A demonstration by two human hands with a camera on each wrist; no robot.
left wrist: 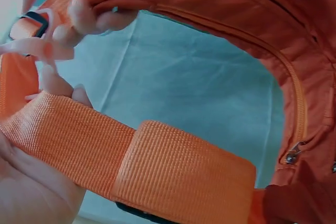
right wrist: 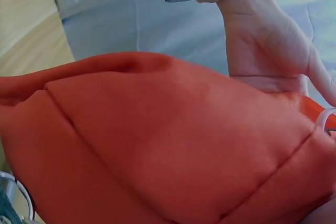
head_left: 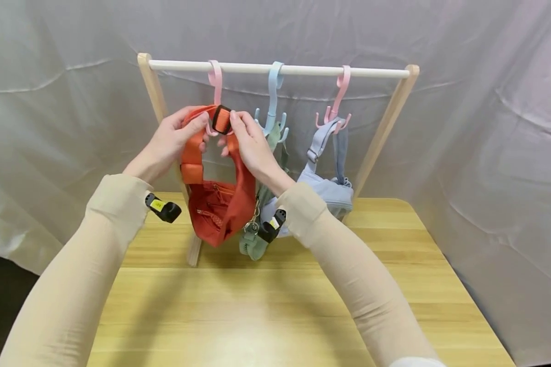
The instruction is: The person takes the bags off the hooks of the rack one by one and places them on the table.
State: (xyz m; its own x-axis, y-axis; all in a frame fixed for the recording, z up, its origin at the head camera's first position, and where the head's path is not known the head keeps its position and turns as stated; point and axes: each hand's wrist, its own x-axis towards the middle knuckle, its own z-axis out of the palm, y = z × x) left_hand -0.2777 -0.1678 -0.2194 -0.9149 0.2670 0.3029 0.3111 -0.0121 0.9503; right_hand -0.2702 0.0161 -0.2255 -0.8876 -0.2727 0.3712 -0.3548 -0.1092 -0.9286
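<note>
Grey curtain (head_left: 330,30) | left hand (head_left: 167,138), right hand (head_left: 256,149) pinch strap (head_left: 193,152) | red bag (head_left: 240,204) below

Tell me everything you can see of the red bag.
The red bag looks like fabric, with zips, a broad ribbed orange strap and a black buckle. It hangs, strap loop uppermost, at the leftmost pink hook. The left hand and right hand pinch the strap near the buckle; whether the hook bears it is unclear.
</note>
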